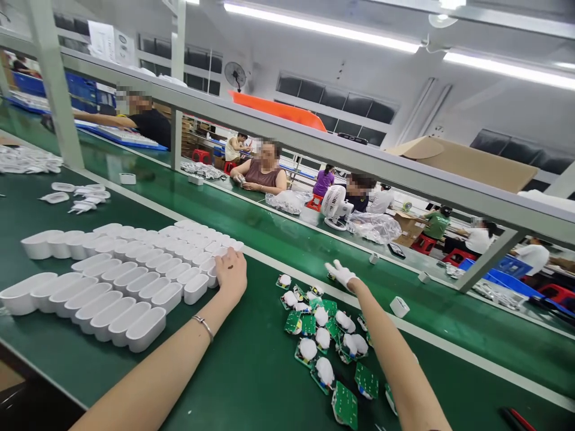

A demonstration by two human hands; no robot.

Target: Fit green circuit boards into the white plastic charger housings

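My bare left hand (231, 272), a bracelet on its wrist, lies against the right end of the rows of white plastic shells (112, 281). Its fingers are hidden behind the back of the hand. My right hand (341, 274) wears a white glove and reaches to the far edge of a pile of green circuit boards with white parts (321, 335). Its fingers stretch out over a small board there, and I see nothing gripped.
The green conveyor belt (251, 371) carries single white shells (399, 306). More white parts (81, 197) lie far left. A metal shelf rail (314, 140) crosses overhead. People sit working at the line opposite, beside a desk fan (335, 206) and plastic bags (372, 226).
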